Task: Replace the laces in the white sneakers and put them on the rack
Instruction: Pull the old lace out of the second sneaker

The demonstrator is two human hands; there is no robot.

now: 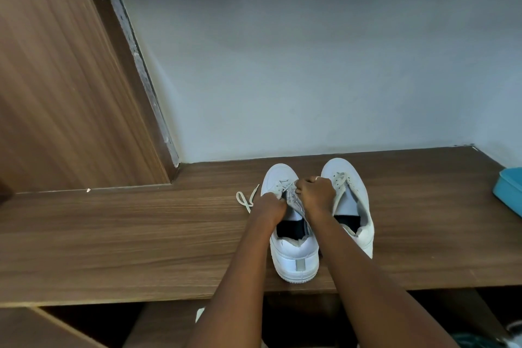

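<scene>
Frame-left sneaker (293, 258), lower centre on surface (141, 234): lace (254, 193) is clamped by left grip (271, 204) and right grip (316, 192) at the eyelets. Second sneaker (354, 192) is parked just beside.

White sneakers (293, 254) side by side, partly laced

- Shelf top (113, 234): you have a long bare stretch left of the sneakers and a shorter one to their right.
- Left sneaker (293, 260) and right sneaker (353, 183): side by side, toes toward the wall, with only a narrow gap between them.
- Left hand (271, 205) and right hand (316, 192): bunched over the left sneaker's lacing, fingers curled on the lace (245, 198).
- Lace end: looped on the shelf just left of the left sneaker.
- Wall (310, 79): closes the back, leaving you a thin bare strip past the toes.
- Wooden panel (56, 93): blocks the rear left.
- Teal box (508, 189): at the right edge, well apart.
</scene>
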